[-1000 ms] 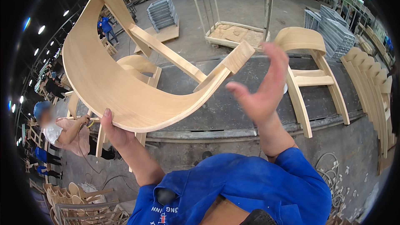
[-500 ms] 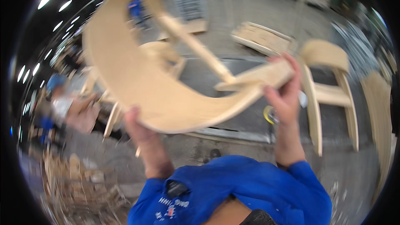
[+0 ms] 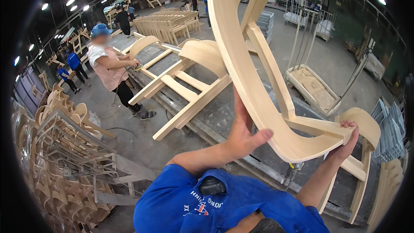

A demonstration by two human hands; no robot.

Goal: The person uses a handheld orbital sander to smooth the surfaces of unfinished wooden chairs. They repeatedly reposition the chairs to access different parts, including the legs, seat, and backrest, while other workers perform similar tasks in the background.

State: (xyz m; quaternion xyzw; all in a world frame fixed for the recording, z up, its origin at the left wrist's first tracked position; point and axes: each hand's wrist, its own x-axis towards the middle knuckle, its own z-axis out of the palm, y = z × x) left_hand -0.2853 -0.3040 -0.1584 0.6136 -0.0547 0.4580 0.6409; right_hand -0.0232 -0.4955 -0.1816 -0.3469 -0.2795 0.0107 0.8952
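Observation:
I hold a pale, unpainted wooden chair frame raised and tilted in front of me. Its wide curved backrest bends toward me, and a crossbar joins the legs behind it. At the backrest's lower left edge is my left hand, its thumb on the near side and its fingers mostly hidden behind the wood. My right hand is wrapped round the end of a leg at the frame's lower right corner. On the bench beyond my left hand lies a second chair frame with a curved backrest.
A long dark workbench runs beneath the frames. Another chair frame stands at the right. A co-worker works at the bench on the left. A metal rack and stacked curved parts fill the lower left; a wooden-bed trolley stands beyond.
My view has swung left, bringing the co-worker and bench frames further in. The held chair frame has shifted right and turned more upright in the picture; both hands remain on it.

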